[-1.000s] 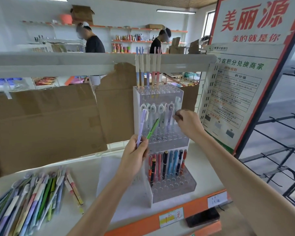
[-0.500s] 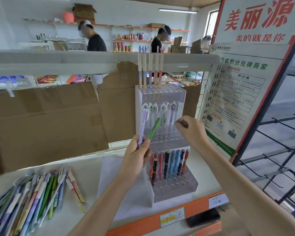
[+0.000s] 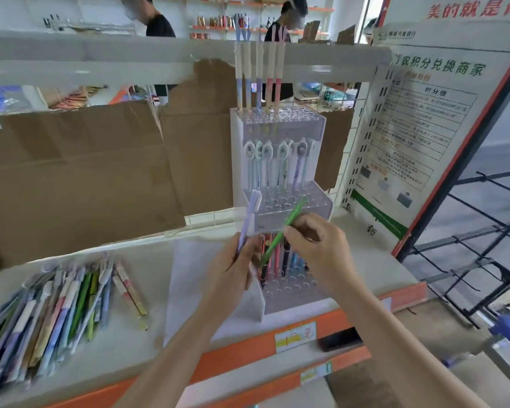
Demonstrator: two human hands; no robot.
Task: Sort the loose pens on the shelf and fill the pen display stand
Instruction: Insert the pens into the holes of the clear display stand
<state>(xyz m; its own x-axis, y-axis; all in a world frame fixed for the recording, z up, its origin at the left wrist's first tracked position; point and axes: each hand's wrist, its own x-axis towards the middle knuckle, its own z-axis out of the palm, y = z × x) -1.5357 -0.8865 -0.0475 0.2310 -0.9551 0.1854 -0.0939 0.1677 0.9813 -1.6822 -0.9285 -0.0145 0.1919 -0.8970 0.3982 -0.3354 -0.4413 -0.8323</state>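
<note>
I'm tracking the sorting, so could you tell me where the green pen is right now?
In the head view, the green pen is centre frame, pinched by the right hand in front of the display stand, beside the left hand.

White-walled shop (image 3: 106,10), orange-edged wall shelves (image 3: 248,28) behind.

Bright, even daylight, perhaps from right side; soft motion blur throughout; wide-angle bending at edges; background washed out.
</note>
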